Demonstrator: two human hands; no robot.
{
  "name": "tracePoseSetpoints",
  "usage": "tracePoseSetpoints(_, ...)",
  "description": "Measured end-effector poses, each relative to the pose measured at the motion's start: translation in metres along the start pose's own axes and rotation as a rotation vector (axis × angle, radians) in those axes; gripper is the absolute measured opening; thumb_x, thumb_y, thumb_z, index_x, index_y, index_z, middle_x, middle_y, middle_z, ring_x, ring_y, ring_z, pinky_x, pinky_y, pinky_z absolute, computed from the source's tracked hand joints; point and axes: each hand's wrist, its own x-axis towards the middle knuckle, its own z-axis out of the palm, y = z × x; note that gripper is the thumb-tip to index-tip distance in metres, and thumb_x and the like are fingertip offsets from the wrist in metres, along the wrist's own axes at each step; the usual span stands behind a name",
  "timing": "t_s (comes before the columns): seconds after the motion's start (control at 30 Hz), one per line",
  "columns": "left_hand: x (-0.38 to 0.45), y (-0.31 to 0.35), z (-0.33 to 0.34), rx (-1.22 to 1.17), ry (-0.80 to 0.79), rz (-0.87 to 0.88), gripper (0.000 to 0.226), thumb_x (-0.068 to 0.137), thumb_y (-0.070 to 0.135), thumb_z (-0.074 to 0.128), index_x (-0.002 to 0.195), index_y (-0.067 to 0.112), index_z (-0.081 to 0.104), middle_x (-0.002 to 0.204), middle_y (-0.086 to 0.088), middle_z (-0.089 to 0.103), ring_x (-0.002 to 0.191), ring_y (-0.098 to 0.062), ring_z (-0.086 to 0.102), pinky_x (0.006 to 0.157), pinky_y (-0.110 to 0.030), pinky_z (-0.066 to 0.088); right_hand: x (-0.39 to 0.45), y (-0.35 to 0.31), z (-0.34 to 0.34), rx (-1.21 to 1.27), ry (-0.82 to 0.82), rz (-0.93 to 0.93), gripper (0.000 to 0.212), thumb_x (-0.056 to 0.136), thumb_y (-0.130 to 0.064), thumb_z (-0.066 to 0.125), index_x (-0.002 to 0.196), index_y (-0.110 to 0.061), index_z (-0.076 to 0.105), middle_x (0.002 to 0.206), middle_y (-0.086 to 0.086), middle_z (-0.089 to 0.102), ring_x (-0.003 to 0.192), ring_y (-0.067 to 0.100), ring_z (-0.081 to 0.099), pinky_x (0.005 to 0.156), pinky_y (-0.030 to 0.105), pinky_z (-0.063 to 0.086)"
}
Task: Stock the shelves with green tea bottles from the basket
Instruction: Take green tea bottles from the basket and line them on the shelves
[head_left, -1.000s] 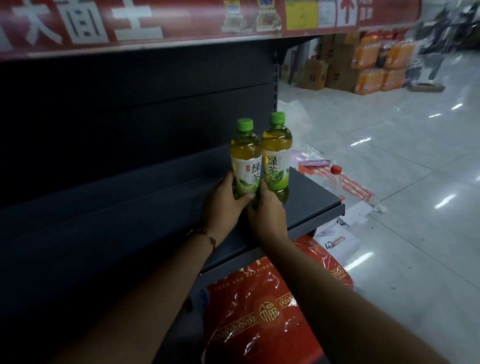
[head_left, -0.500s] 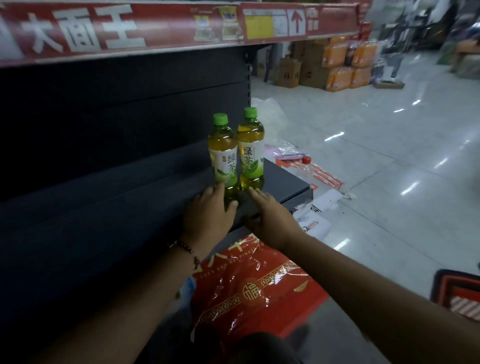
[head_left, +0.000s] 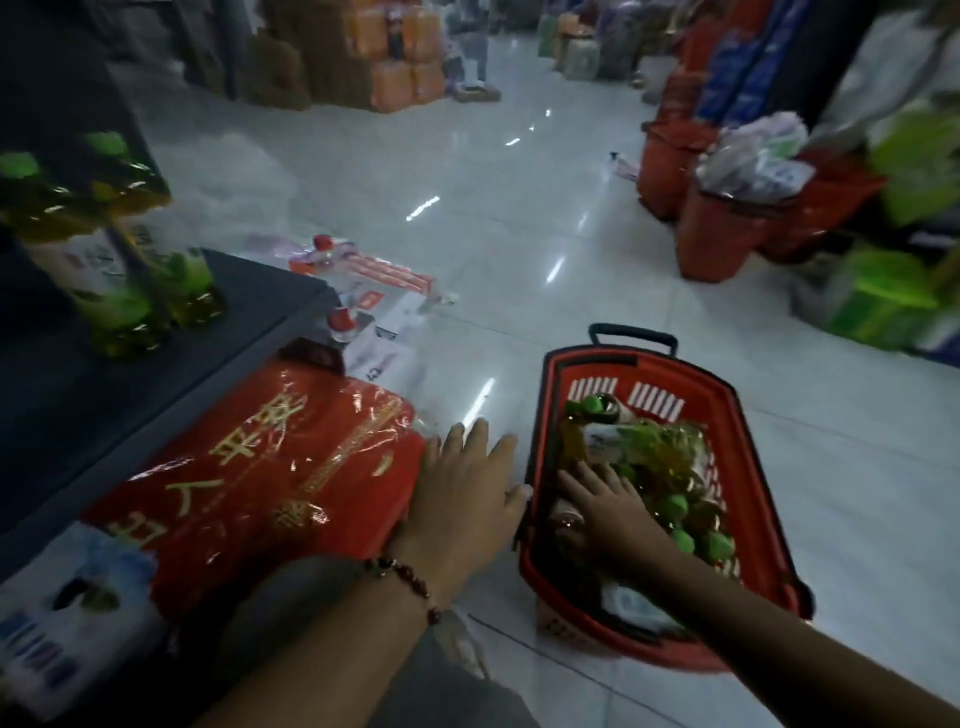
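A: Clear plastic with green caps: two green tea bottles (head_left: 150, 280) stand upright on the dark shelf (head_left: 249, 312) at the far left, side by side, blurred by the camera's swing.

B: And the rest of the stock?

A: Further right, in the red basket (head_left: 748, 467) on the tiled floor (head_left: 519, 234), a loose heap of bottles (head_left: 654, 467) lying on their sides, caps pointing various ways.

B: How would you expect them to handle?

A: Full, I'd judge, so weighty for their size. The bodies look stiff enough not to buckle, but smooth plastic and a glossy label could slip. Wrapping round the labelled middle seems safer than pinching the cap.

B: The hands, then, left first.

A: The left hand (head_left: 462, 499), a bead bracelet (head_left: 410, 577) at its wrist, hovers flat between the red plastic-wrapped package (head_left: 270, 488) and the basket rim, fingers straight and spread, holding nothing. The right hand (head_left: 608, 509) reaches into the basket, palm down on the heap, fingers extended over the bottles. Whether they have begun curling round one I cannot tell; nothing is lifted.
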Motion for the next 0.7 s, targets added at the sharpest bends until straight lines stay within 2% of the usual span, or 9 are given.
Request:
tracePoseSetpoints(0.13, -0.008, 0.026, 0.028, -0.009, -0.052, 0.081, 0.055, 0.099, 0.046, 0.045, 0.149, 0.024, 0.035, 0.153, -0.006, 0.037, 0.14, -0.026, 0.032, 0.116, -0.042, 0.025, -0.039, 0.035, 0.034, 0.068, -0.063, 0.117, 0.079, 0.098, -0.049, 0.05, 0.159, -0.027, 0.005, 0.167, 0.005, 0.002, 0.153, 0.035, 0.003, 0.122, 0.048, 0.01)
tracePoseSetpoints(0.23, -0.008, 0.032, 0.038, 0.012, -0.048, 0.121, 0.057, 0.102, 0.044, 0.042, 0.153, 0.023, 0.029, 0.157, -0.005, 0.031, 0.144, -0.024, 0.028, 0.118, -0.04, 0.023, -0.052, 0.038, 0.045, 0.141, -0.043, 0.162, 0.077, 0.096, -0.047, 0.055, 0.157, -0.03, 0.012, 0.167, 0.004, 0.005, 0.151, 0.032, 0.017, 0.119, 0.046, 0.026)
tracePoseSetpoints(0.33, -0.007, 0.034, 0.044, 0.054, -0.06, 0.169, 0.057, 0.102, 0.043, 0.041, 0.153, 0.022, 0.028, 0.157, -0.005, 0.031, 0.144, -0.024, 0.028, 0.119, -0.042, 0.024, -0.045, 0.035, 0.054, 0.198, 0.018, 0.198, 0.084, 0.092, -0.042, 0.063, 0.157, -0.028, 0.012, 0.166, 0.007, 0.011, 0.146, 0.029, 0.03, 0.11, 0.041, 0.044)
tracePoseSetpoints(0.43, -0.008, 0.032, 0.052, 0.056, -0.092, 0.144, 0.055, 0.102, 0.042, 0.043, 0.152, 0.022, 0.03, 0.155, -0.005, 0.035, 0.142, -0.024, 0.032, 0.117, -0.042, 0.028, -0.027, 0.038, 0.06, 0.223, 0.064, 0.275, 0.093, 0.088, -0.039, 0.068, 0.158, -0.024, 0.008, 0.163, 0.009, 0.019, 0.145, 0.031, 0.03, 0.111, 0.042, 0.04)
tracePoseSetpoints(0.6, -0.009, 0.027, 0.054, 0.061, -0.085, 0.139, 0.052, 0.102, 0.039, 0.044, 0.149, 0.021, 0.034, 0.152, -0.006, 0.038, 0.139, -0.024, 0.034, 0.115, -0.042, 0.031, -0.004, 0.036, 0.06, 0.076, 0.065, 0.348, 0.093, 0.089, -0.045, 0.066, 0.158, -0.016, 0.01, 0.154, 0.01, 0.033, 0.137, 0.034, 0.037, 0.108, 0.038, 0.039)
tracePoseSetpoints(0.7, -0.012, 0.023, 0.054, 0.055, -0.08, 0.131, 0.05, 0.101, 0.037, 0.046, 0.148, 0.021, 0.037, 0.151, -0.005, 0.039, 0.139, -0.024, 0.035, 0.115, -0.042, 0.031, 0.001, 0.039, 0.058, 0.106, 0.069, 0.351, 0.092, 0.088, -0.041, 0.069, 0.157, -0.015, 0.014, 0.152, 0.011, 0.035, 0.136, 0.035, 0.037, 0.108, 0.039, 0.038)
